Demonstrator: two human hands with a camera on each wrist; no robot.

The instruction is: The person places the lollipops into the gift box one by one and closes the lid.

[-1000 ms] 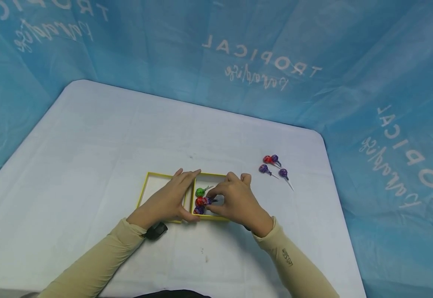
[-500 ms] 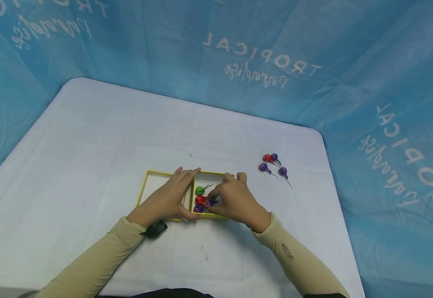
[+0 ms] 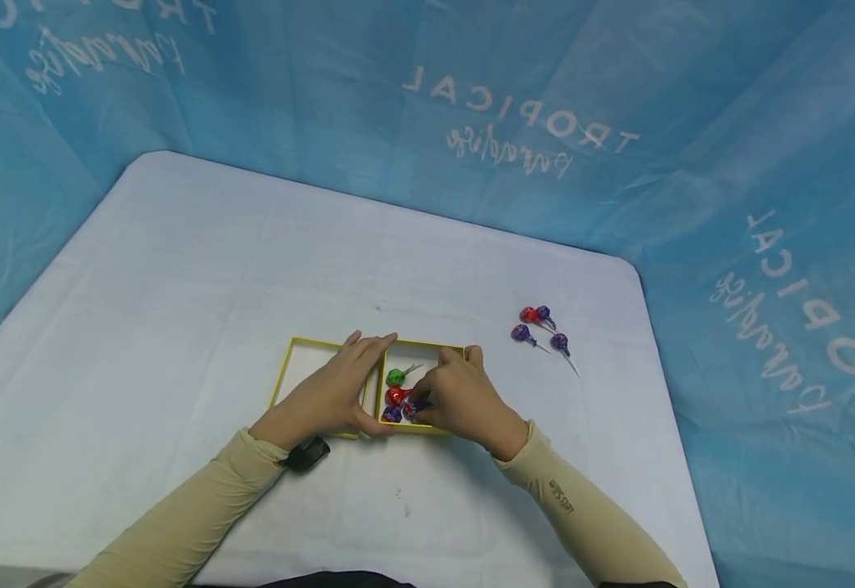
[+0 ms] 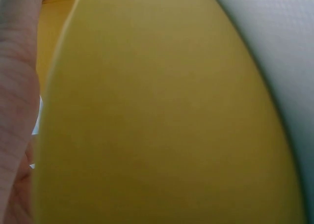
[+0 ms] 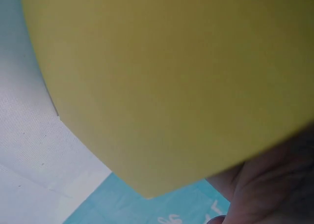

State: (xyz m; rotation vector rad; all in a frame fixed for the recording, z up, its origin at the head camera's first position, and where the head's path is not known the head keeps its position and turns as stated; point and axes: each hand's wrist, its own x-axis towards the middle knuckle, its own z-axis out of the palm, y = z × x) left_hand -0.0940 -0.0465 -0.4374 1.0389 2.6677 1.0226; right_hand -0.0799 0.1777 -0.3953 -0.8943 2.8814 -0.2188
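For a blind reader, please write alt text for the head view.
A right hand pinches a purple lollipop in a yellow box beside three others; a left hand touches the box's left side. Four more lollipops lie on the white table.

Your yellow box (image 5: 162, 96) looked like smooth matt card; lollipop wrappers (image 3: 395, 378) were glossy, your sleeves (image 3: 192, 506) matt cloth, white table cover (image 3: 251, 245) finely textured cloth, blue backdrop (image 3: 324, 98) wrinkled, slightly shiny

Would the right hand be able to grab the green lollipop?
Probably yes: the green lollipop lies uncovered in the open box, close to the right hand. That hand seems to pinch a purple lollipop, so it may need to let go.
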